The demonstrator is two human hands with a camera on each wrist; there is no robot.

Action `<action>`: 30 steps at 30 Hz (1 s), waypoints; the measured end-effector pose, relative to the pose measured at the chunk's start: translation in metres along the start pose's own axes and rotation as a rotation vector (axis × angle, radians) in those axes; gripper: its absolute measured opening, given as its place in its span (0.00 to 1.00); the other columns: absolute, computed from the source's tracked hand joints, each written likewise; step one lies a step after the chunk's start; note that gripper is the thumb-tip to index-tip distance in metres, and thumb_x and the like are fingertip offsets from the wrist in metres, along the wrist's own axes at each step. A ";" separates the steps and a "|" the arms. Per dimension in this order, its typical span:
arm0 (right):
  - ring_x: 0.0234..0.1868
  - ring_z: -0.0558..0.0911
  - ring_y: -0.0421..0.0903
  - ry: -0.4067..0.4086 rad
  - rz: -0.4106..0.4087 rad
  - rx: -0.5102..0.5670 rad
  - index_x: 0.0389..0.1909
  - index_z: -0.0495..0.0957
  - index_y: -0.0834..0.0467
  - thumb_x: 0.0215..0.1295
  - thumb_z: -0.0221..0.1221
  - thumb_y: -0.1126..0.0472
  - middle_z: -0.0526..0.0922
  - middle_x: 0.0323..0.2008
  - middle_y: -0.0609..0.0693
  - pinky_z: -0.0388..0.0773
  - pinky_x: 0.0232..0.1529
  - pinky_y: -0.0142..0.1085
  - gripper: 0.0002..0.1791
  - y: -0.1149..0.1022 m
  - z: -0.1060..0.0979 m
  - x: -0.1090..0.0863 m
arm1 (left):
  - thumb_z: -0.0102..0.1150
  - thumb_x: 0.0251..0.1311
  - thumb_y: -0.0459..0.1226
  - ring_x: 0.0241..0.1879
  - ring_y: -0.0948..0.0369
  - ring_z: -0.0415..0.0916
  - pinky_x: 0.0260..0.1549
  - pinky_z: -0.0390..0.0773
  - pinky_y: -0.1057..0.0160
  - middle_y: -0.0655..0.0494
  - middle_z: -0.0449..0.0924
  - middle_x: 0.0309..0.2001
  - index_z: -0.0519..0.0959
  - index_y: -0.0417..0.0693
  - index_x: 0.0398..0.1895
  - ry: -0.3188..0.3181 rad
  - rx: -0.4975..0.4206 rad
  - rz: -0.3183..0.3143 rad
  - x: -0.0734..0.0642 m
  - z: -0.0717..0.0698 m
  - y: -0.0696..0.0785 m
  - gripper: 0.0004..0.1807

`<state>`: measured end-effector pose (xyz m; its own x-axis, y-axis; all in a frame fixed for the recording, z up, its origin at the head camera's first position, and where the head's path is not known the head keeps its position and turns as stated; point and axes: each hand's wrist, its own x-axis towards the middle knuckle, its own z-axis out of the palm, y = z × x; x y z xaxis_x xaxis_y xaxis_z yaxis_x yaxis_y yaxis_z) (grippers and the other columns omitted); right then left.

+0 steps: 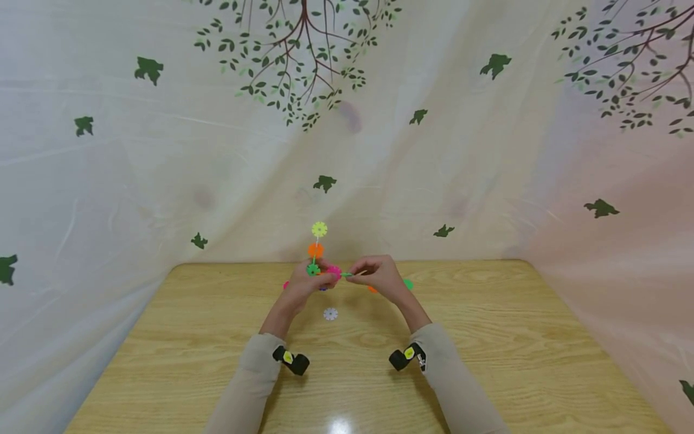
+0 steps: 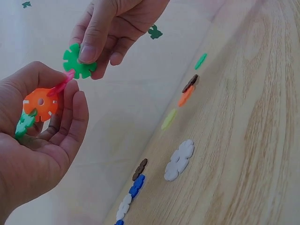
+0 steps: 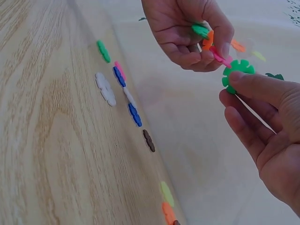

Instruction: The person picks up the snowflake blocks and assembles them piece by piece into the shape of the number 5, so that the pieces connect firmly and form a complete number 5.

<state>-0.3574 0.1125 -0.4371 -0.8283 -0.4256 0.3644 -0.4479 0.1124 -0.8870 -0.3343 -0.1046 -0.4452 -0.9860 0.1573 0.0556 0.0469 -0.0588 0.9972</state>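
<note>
My left hand (image 1: pixel 309 283) holds a chain of flower-shaped interlocking plastic discs. Its finger and thumb pinch a pink disc (image 2: pixel 61 84), and an orange disc (image 2: pixel 41 104) and a green one (image 2: pixel 24 123) sit inside the curled fingers. Above that hand in the head view rise another orange disc (image 1: pixel 315 249) and a yellow disc (image 1: pixel 319 229). Between thumb and fingertips my right hand (image 1: pixel 382 277) pinches a separate-looking green disc (image 3: pixel 240 69). The edge of that disc meets the pink one; whether their notches are engaged I cannot tell.
On the wooden table (image 1: pixel 488 337), a white disc (image 1: pixel 330 314) lies near the front of the loose pieces. Behind it runs a row of discs, including a brown one (image 3: pixel 148 140), a blue one (image 3: pixel 134 115) and a green one (image 3: pixel 103 51). A patterned curtain (image 1: pixel 379 199) hangs behind.
</note>
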 end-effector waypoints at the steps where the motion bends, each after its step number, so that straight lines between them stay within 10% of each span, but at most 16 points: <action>1: 0.35 0.87 0.38 -0.002 0.007 -0.005 0.34 0.87 0.69 0.58 0.71 0.71 0.88 0.36 0.63 0.87 0.38 0.33 0.05 0.000 0.000 0.000 | 0.67 0.59 0.28 0.32 0.62 0.82 0.39 0.86 0.62 0.54 0.85 0.32 0.78 0.35 0.44 -0.006 0.003 0.002 0.000 0.000 -0.001 0.11; 19: 0.30 0.88 0.53 0.002 -0.014 -0.037 0.32 0.87 0.71 0.58 0.72 0.69 0.88 0.32 0.64 0.85 0.33 0.31 0.07 -0.006 -0.002 -0.002 | 0.62 0.62 0.27 0.34 0.62 0.83 0.42 0.86 0.65 0.54 0.83 0.35 0.77 0.33 0.47 -0.039 -0.027 -0.038 -0.001 0.003 -0.002 0.11; 30: 0.25 0.85 0.41 -0.028 -0.025 -0.037 0.31 0.87 0.69 0.56 0.73 0.69 0.88 0.30 0.63 0.81 0.28 0.30 0.06 -0.008 -0.004 -0.003 | 0.64 0.61 0.25 0.30 0.64 0.82 0.38 0.86 0.65 0.59 0.84 0.28 0.79 0.41 0.37 -0.072 -0.037 -0.033 -0.001 0.002 -0.002 0.05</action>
<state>-0.3525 0.1163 -0.4302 -0.8071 -0.4536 0.3781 -0.4814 0.1345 -0.8661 -0.3336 -0.1028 -0.4469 -0.9728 0.2298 0.0279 0.0076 -0.0889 0.9960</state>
